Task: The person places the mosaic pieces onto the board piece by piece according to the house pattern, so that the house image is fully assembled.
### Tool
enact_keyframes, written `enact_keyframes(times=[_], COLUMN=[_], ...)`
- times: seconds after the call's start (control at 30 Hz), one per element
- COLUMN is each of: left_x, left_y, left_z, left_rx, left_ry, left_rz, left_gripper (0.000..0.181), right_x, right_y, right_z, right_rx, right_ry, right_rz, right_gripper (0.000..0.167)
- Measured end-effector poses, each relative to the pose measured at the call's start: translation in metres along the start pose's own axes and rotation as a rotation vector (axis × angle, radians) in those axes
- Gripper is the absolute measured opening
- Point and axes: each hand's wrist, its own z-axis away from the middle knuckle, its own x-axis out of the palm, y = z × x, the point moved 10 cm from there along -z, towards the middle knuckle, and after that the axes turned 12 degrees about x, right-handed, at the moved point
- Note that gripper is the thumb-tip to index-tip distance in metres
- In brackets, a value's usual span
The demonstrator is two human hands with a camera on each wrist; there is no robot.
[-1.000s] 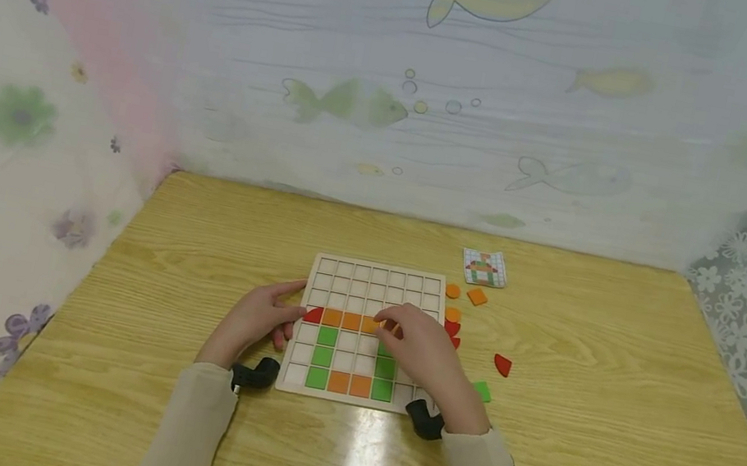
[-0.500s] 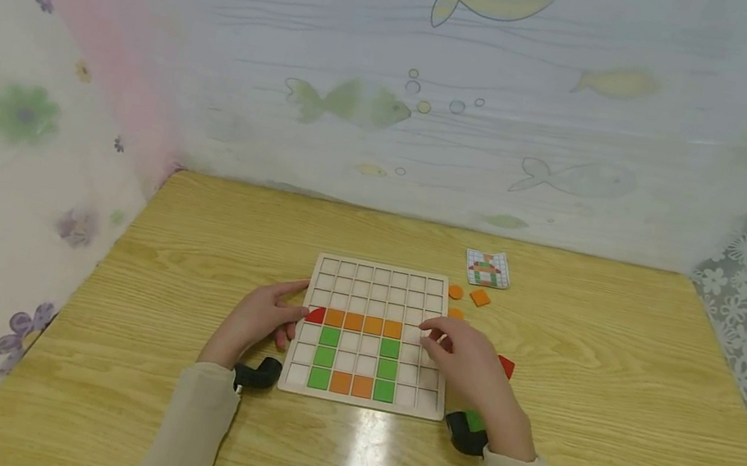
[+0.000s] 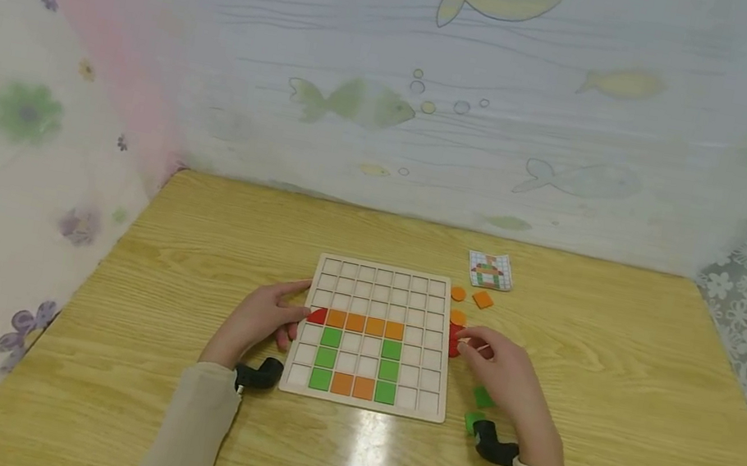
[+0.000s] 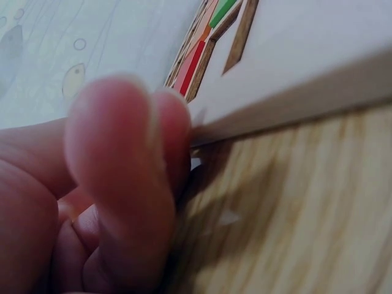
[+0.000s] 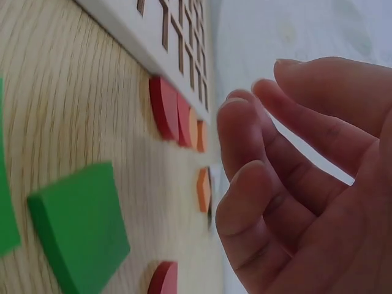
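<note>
Board (image 3: 371, 347) with square recesses lay on the desk (image 3: 622, 352) in the head view, tiles (image 3: 391, 349) set in it; past its far right corner, a card (image 3: 490, 271) bore a gridded colour picture. From the left wrist, the left hand (image 4: 116, 171) touched the board's edge; whether it gripped I couldn't tell. From the right wrist, the right hand (image 5: 300, 184) was loosely curved, unclosed and bare, near red pieces (image 5: 166, 110) beside the board.
</note>
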Motion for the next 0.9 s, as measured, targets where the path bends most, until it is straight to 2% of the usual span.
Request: enact_keyframes(times=[0.3,0.67,0.9], left_x=[0.0,-0.001,0.0], left_y=[-0.003,-0.001,-0.001], left_z=[0.0,0.001,0.001], left_rx=[-0.025,-0.034,-0.044], left_ry=[0.003,0.005,0.006], left_rz=[0.007,-0.017,-0.012], left_gripper=[0.05,0.05,0.051], right_x=[-0.01,-0.034,-0.036], right_y=[0.026,0.056,0.069], right_z=[-0.003,-0.001,-0.002], right_rx=[0.073,0.136,0.158], right_ry=[0.02,0.068,0.029], right_rz=[0.047,0.071,0.06], right_gripper=[0.027,0.034,0.038])
